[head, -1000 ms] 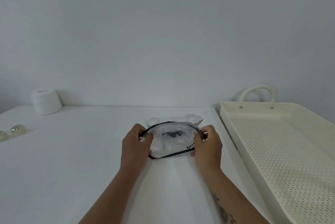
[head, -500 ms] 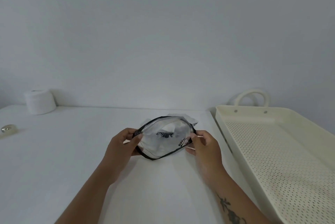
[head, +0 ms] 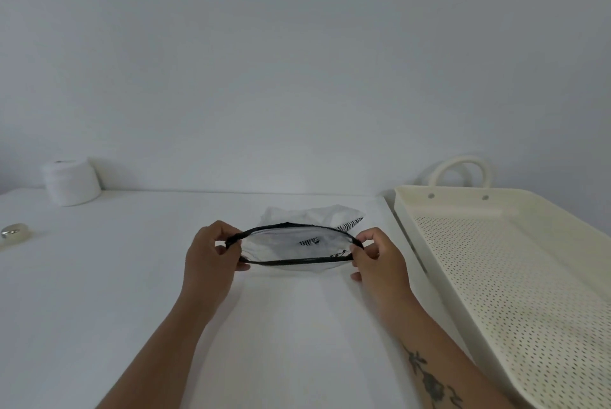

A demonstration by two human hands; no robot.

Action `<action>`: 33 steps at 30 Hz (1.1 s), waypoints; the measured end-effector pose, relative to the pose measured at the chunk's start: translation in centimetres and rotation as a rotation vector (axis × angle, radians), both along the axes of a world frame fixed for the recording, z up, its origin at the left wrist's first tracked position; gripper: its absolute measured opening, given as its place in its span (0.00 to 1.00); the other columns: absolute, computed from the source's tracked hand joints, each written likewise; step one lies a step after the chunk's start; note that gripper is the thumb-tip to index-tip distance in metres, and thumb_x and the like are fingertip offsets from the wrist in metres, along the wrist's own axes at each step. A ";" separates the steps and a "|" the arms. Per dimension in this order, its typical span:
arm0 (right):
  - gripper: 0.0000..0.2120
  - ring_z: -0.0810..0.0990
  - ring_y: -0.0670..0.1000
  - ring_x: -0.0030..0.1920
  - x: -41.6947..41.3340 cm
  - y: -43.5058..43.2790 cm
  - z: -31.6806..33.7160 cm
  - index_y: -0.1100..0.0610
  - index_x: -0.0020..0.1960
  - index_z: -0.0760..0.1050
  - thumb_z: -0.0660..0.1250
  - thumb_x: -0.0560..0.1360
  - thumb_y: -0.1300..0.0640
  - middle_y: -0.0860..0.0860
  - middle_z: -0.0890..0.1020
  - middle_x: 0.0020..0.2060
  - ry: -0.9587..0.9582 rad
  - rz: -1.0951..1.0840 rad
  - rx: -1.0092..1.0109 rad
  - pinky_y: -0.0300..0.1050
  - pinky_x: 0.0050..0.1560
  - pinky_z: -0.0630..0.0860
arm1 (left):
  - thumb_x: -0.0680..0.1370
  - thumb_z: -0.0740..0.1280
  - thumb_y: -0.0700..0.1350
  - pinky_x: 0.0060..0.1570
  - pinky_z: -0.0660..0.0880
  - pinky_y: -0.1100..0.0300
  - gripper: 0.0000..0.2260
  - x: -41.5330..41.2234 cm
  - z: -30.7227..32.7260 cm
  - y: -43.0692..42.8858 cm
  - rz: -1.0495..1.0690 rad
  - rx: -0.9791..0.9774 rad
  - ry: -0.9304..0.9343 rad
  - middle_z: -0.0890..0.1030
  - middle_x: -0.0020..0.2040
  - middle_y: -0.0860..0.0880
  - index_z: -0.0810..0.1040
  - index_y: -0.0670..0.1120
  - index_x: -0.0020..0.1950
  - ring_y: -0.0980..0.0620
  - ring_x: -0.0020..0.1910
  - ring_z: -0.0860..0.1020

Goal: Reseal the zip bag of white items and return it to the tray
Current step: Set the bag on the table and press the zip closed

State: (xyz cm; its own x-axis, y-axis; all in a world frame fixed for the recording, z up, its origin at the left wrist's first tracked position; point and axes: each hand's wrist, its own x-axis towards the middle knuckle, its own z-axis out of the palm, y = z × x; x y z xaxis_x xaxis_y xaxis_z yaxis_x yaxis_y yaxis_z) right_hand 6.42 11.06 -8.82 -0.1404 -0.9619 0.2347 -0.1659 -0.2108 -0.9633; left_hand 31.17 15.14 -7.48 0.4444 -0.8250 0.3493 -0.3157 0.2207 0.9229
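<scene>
Both hands were on the zip bag (head: pixel 291 245), out on the white table (head: pixel 99 293) left of the cream tray (head: pixel 496 210). My left hand (head: pixel 206 263) pinched the left end of its black rim, my right hand (head: pixel 380 263) pinched the right end. Its mouth gaped wide between them, white items showing inside and behind.

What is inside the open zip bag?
Inside the zip bag: white folded items with black stripes. How many, and anything beneath them, is hidden by the folds.
</scene>
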 end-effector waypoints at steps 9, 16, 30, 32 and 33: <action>0.06 0.82 0.48 0.44 0.5 0.7 0.7 0.48 0.50 0.78 0.69 0.75 0.57 0.54 0.80 0.52 -0.028 0.215 -0.003 0.39 0.42 0.82 | 0.73 0.70 0.43 0.47 0.72 0.60 0.12 -0.7 -0.5 0.1 -0.035 0.039 -0.295 0.73 0.50 0.58 0.72 0.56 0.50 0.59 0.47 0.74; 0.06 0.83 0.52 0.45 0.2 0.6 0.8 0.55 0.53 0.80 0.67 0.77 0.58 0.53 0.84 0.41 -0.160 0.237 -0.022 0.51 0.58 0.79 | 0.77 0.66 0.51 0.41 0.69 0.68 0.09 -1.3 0.6 0.4 -0.049 -0.096 -0.340 0.78 0.46 0.58 0.75 0.67 0.44 0.65 0.49 0.74; 0.15 0.77 0.43 0.40 0.4 0.4 0.3 0.46 0.45 0.78 0.61 0.76 0.65 0.46 0.72 0.46 0.278 -0.155 -0.218 0.33 0.39 0.69 | 0.77 0.68 0.44 0.37 0.70 0.61 0.05 -1.2 0.3 0.4 0.143 -0.107 -0.545 0.76 0.38 0.56 0.80 0.54 0.45 0.52 0.43 0.74; 0.13 0.77 0.44 0.39 0.5 0.3 0.1 0.45 0.45 0.77 0.62 0.76 0.63 0.47 0.71 0.46 0.319 -0.126 -0.169 0.30 0.36 0.68 | 0.77 0.67 0.43 0.36 0.72 0.59 0.05 -1.4 0.2 0.4 0.192 -0.095 -0.552 0.75 0.39 0.56 0.79 0.53 0.45 0.52 0.43 0.74; 0.11 0.78 0.46 0.39 0.5 0.2 0.0 0.45 0.46 0.77 0.63 0.77 0.61 0.48 0.71 0.47 0.313 -0.091 -0.137 0.30 0.35 0.68 | 0.77 0.66 0.42 0.36 0.73 0.58 0.05 -1.5 0.2 0.4 0.207 -0.088 -0.551 0.75 0.40 0.56 0.78 0.53 0.45 0.51 0.43 0.74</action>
State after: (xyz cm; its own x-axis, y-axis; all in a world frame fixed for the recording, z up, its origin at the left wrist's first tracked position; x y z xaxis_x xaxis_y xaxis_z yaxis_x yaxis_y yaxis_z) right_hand 6.90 11.31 -8.80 -0.1249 -0.9054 0.4058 -0.4726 -0.3053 -0.8267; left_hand 29.66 15.49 -7.27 0.3270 -0.6979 0.6372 -0.7877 0.1711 0.5918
